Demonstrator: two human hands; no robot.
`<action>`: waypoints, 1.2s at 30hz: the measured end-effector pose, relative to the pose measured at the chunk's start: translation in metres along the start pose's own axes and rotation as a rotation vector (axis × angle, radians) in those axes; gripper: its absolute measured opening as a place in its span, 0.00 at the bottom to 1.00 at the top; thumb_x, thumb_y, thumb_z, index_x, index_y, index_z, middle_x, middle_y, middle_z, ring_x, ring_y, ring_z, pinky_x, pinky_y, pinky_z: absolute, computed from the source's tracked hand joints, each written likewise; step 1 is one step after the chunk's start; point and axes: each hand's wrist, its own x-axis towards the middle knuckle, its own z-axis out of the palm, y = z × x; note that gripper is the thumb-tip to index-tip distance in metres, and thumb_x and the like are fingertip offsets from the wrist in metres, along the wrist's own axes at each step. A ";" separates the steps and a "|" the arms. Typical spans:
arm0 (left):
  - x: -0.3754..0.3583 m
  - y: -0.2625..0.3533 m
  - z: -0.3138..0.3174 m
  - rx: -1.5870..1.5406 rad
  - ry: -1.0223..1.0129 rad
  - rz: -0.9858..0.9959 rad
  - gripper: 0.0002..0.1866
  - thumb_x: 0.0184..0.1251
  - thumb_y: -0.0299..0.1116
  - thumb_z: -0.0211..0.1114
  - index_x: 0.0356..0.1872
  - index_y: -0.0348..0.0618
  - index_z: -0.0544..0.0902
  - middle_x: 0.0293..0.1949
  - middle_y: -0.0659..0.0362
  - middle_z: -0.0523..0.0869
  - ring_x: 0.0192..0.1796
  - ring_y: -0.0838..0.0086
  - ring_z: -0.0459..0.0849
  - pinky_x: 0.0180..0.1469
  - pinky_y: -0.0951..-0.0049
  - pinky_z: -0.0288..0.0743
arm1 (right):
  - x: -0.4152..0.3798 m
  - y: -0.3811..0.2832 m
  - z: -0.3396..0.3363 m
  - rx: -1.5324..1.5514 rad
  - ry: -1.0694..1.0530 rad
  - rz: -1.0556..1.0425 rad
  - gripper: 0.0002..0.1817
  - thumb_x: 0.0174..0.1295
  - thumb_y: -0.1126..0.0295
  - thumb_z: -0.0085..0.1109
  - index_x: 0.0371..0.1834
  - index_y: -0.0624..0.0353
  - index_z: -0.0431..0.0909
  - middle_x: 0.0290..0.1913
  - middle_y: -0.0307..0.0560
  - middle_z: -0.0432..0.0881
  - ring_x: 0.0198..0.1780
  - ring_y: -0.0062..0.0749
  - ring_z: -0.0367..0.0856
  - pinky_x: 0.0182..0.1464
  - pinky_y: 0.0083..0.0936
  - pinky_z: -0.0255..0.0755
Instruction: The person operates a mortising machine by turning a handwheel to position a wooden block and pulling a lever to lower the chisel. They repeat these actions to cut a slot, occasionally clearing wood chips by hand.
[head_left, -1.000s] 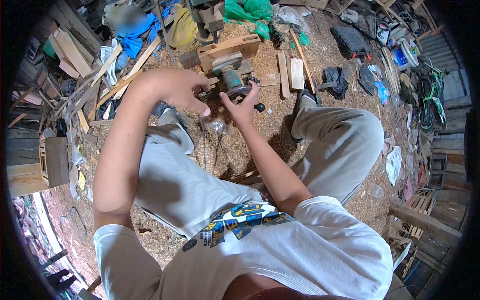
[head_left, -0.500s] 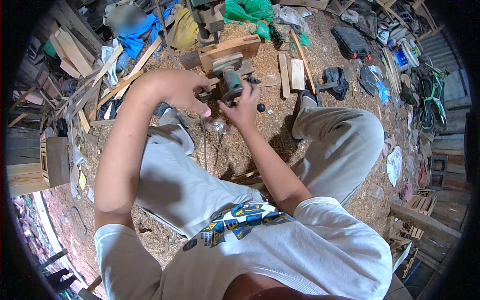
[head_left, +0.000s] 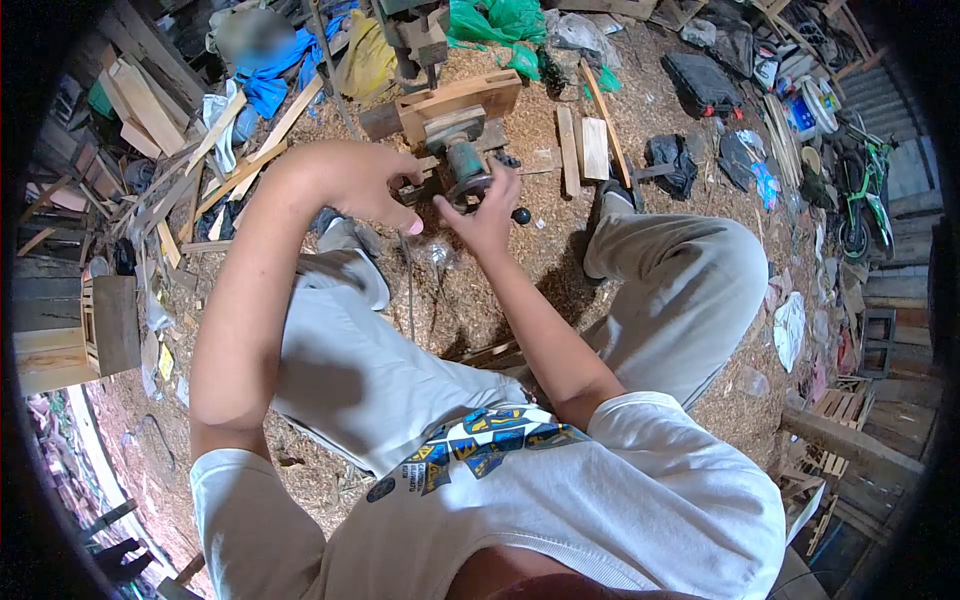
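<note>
A green bench vise (head_left: 463,160) stands in front of me, its dark round end facing my body. Across its far jaws lies a thick brown wooden board (head_left: 460,105). My left hand (head_left: 385,190) hangs just left of the vise, fingers curved, thumb well apart, nothing in it. Right at the round end, my right hand (head_left: 487,218) has its thumb and fingers spread to either side, the fingertips overlapping the vise's right edge in this view. A black ball knob (head_left: 521,215) shows just right of that hand.
Wood shavings (head_left: 550,280) cover the ground around my legs. Loose wooden strips (head_left: 595,150) lie right of the vise, with a black case (head_left: 703,84) farther back. Long boards (head_left: 250,170) lean at the left. A green bike (head_left: 868,200) stands at the far right.
My right hand's thumb and fingers have spread apart and shifted slightly around the vise's round end. The left hand stays almost where it was.
</note>
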 end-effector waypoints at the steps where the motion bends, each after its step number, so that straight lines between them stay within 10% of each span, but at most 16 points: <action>1: 0.000 -0.001 0.000 0.000 0.000 -0.001 0.44 0.66 0.63 0.76 0.73 0.40 0.80 0.67 0.43 0.87 0.69 0.48 0.85 0.70 0.55 0.78 | 0.000 0.001 0.007 0.232 0.099 0.109 0.60 0.47 0.55 0.90 0.80 0.57 0.59 0.69 0.69 0.64 0.71 0.69 0.65 0.75 0.57 0.63; 36: 0.001 0.004 0.002 0.006 0.001 -0.012 0.44 0.64 0.63 0.77 0.74 0.43 0.80 0.67 0.43 0.87 0.69 0.47 0.86 0.70 0.55 0.78 | -0.001 0.000 0.001 0.075 -0.013 0.117 0.61 0.48 0.51 0.89 0.77 0.67 0.57 0.69 0.70 0.63 0.70 0.65 0.66 0.74 0.55 0.65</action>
